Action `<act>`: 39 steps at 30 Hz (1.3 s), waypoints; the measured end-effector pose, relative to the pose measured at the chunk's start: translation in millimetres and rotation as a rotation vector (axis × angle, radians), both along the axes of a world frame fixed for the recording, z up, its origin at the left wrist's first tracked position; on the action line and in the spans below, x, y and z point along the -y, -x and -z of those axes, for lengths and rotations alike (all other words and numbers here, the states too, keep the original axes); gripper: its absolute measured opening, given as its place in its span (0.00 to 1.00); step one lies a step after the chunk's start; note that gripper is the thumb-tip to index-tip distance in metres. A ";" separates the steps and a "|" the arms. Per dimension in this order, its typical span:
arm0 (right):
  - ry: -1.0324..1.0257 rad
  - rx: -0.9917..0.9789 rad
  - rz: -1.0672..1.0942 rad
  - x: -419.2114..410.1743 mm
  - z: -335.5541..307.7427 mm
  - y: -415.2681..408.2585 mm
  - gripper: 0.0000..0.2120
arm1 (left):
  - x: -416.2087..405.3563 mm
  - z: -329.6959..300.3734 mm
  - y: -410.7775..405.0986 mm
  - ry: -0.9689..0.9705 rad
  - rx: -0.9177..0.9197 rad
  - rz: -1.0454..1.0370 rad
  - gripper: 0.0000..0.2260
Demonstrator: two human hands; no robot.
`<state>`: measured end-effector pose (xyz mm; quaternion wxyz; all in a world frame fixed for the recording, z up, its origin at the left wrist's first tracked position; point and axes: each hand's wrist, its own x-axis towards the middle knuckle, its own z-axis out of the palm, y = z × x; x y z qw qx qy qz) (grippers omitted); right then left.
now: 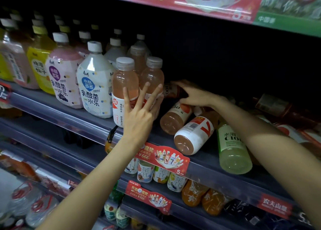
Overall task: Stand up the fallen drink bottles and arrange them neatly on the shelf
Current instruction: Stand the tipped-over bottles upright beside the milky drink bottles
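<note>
Nearest you, at 5 o'clock on the shelf (205, 162), three bottles lie fallen with their bases toward you: a pale green bottle (232, 150) overhanging the front lip, a white-labelled pink bottle (194, 134) just beside it at its 9 o'clock, and a second fallen pink bottle (175, 117) touching that one further in.

Your left hand (139, 118) is spread wide, fingers splayed, palm pressed against two upright pink bottles; the front one (124, 91) stands at the hand's 11 o'clock, its neighbour (152, 78) at 12 o'clock. A third upright pink bottle (138, 56) stands behind the pair.

Your right hand (194, 95) reaches deeper, at 2 o'clock from the left hand. It is closed over a dark bottle (173, 91) lying toward the back, directly under the palm; how firmly it grips, you cannot tell.

At 3 o'clock, more fallen bottles (278, 111) lie in shadow; their count is unclear.

Open floor remains behind the upright pink group, dark and unoccupied toward 1 o'clock. At 9 o'clock, a row of large white-capped bottles (94, 80) bounds the working area.
</note>
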<state>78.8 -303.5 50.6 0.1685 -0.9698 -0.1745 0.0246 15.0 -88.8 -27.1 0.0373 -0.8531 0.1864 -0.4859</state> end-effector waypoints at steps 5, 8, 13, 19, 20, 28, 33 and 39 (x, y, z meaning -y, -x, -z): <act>0.161 0.143 -0.038 -25.6 8.0 -25.4 0.30 | 4.2 -1.0 -1.0 0.025 0.019 -0.006 0.23; 0.180 0.008 0.005 -25.2 11.9 -30.6 0.30 | 2.7 1.1 -2.2 0.018 0.019 0.004 0.24; 0.379 0.190 0.024 -15.8 11.2 -26.6 0.30 | 1.7 0.4 -1.7 0.028 0.015 0.018 0.24; 0.168 0.054 0.021 -12.4 6.9 -15.5 0.22 | 0.6 0.5 -2.2 0.014 -0.013 0.019 0.26; 0.137 0.030 0.033 -12.8 7.1 -14.1 0.24 | 0.3 0.4 -2.1 0.013 -0.020 0.025 0.26; 0.231 -0.055 -0.048 -25.9 -4.2 -11.2 0.29 | 0.3 -1.1 12.5 0.088 -0.151 0.161 0.16; 0.351 -0.020 -0.159 -43.4 -14.2 -9.7 0.36 | -3.5 7.9 13.7 0.082 -0.187 0.165 0.19; 0.410 0.088 -0.208 -47.1 -10.6 -7.1 0.34 | -6.1 12.1 14.1 0.130 -0.158 0.194 0.13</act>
